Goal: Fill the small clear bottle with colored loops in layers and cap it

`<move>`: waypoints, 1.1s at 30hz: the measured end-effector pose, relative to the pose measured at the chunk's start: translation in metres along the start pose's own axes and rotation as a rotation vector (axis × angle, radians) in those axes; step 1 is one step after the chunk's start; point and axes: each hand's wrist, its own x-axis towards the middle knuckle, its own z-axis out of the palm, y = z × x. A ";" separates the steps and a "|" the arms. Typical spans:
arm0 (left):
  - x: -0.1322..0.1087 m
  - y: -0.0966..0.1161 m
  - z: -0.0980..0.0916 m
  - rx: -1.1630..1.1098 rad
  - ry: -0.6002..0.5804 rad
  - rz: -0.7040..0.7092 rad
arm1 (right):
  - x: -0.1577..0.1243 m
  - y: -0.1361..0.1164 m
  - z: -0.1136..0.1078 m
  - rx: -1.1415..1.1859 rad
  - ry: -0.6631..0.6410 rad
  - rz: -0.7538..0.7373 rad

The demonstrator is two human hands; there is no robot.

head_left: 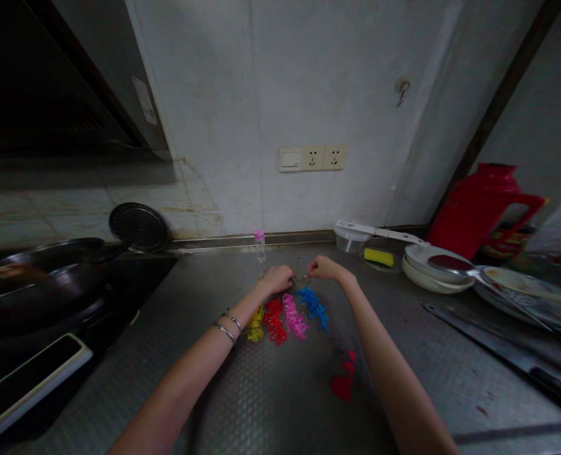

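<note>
Both of my hands reach over the metal counter [261,392] with closed fingers, close together. My left hand [277,279] is pinched just behind the pink pile [294,317] of small strand-like pieces; a dark bit shows at its fingertips. My right hand [325,267] is also pinched, just behind the blue pile [313,308]. Something thin and pale [302,280] lies between the fingertips, too small to make out. A red pile [275,321] and a yellow pile [254,325], partly hidden by my left forearm, sit alongside. A clear bottle with a pink cap [260,245] stands behind my left hand.
Red heart-shaped pieces [343,384] lie beside my right forearm. On the right are a plastic tub [351,239], a yellow sponge [378,256], stacked bowls [436,278], a long knife [489,347] and a red thermos jug [470,208]. A wok [43,272] sits on the left stove.
</note>
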 end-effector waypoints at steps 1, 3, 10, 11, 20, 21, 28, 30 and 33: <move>0.002 0.001 0.000 0.041 -0.011 0.017 | 0.001 0.000 0.000 -0.001 0.005 0.001; 0.005 0.004 0.000 0.104 -0.033 0.043 | 0.002 0.002 0.000 -0.004 0.018 -0.001; 0.011 0.010 0.000 0.140 -0.042 0.076 | 0.004 0.005 0.002 0.014 0.036 -0.021; 0.011 0.011 0.000 0.129 -0.039 0.068 | 0.005 0.005 0.002 0.013 0.040 -0.023; -0.022 -0.022 -0.031 -0.192 0.063 -0.097 | 0.009 0.006 0.010 0.027 0.059 -0.024; -0.029 -0.031 -0.037 -0.216 0.070 -0.137 | 0.010 0.006 0.012 0.027 0.066 -0.021; -0.099 -0.073 -0.056 -0.420 -0.146 -0.283 | 0.012 -0.014 0.034 -0.065 0.109 -0.009; -0.117 -0.077 -0.055 -0.458 -0.227 -0.306 | 0.012 -0.025 0.043 -0.100 0.110 -0.046; -0.136 -0.076 -0.053 -0.475 -0.341 -0.329 | 0.012 -0.041 0.056 -0.132 0.093 -0.124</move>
